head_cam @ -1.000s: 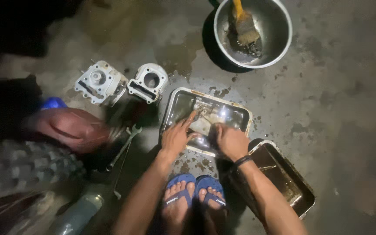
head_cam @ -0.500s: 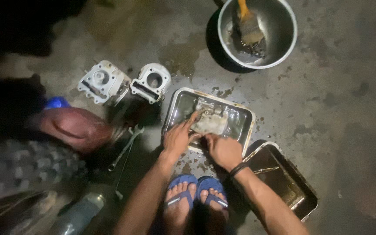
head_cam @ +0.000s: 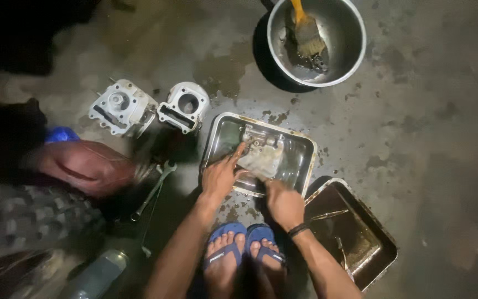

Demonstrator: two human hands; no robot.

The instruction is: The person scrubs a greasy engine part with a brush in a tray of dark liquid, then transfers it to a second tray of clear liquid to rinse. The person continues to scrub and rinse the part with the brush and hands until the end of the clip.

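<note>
A rectangular metal tray (head_cam: 300,145) lies on the wet concrete floor in front of my feet in blue sandals (head_cam: 223,248). A small greasy metal engine part (head_cam: 262,150) rests in the tray. My left hand (head_cam: 221,173) reaches into the tray with its fingers spread, fingertips touching the part's left side. At the tray's near rim, my right hand (head_cam: 284,201) is curled; what it holds is hidden by its back. A dark band circles my right wrist.
A second, dirtier tray (head_cam: 380,235) with dark residue sits at lower right. A round steel bowl (head_cam: 351,30) holding a brush (head_cam: 307,30) stands at the top. Two pale cylinder castings (head_cam: 120,105) (head_cam: 183,105) and a wrench (head_cam: 154,190) lie left. A tyre (head_cam: 23,218) and bottle (head_cam: 98,274) sit at lower left.
My right hand has drawn back from the part toward the tray's near rim. My left hand has stayed on the part. The view has shifted slightly.
</note>
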